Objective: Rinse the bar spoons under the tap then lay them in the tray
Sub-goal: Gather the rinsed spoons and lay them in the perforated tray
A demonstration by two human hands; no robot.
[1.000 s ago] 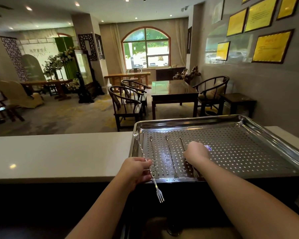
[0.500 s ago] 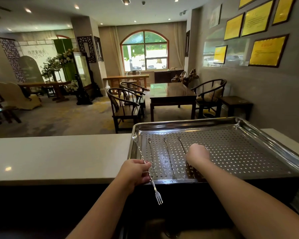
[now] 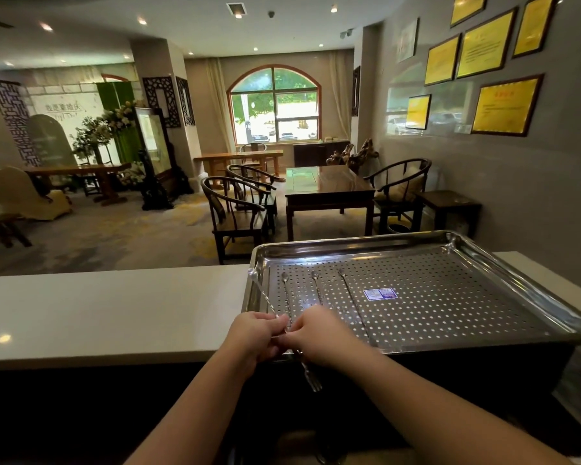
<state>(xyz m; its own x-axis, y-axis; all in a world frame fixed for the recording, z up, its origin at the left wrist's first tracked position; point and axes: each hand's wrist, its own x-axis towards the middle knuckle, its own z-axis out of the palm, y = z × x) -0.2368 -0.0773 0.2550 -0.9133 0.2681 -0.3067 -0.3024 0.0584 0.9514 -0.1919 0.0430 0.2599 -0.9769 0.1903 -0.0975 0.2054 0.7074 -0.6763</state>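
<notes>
Both hands, left hand (image 3: 259, 333) and right hand (image 3: 319, 333), pinch one bar spoon (image 3: 265, 300) at the tray (image 3: 517, 290) near-left rim; right part is free.

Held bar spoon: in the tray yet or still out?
Out: the held bar spoon is in both hands, its fork end beyond the tray rim.

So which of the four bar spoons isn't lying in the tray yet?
The leftmost twisted-handle steel bar spoon, gripped in both hands, left and right, slanting over the perforated steel tray's left rim, fork end hanging off.
</notes>
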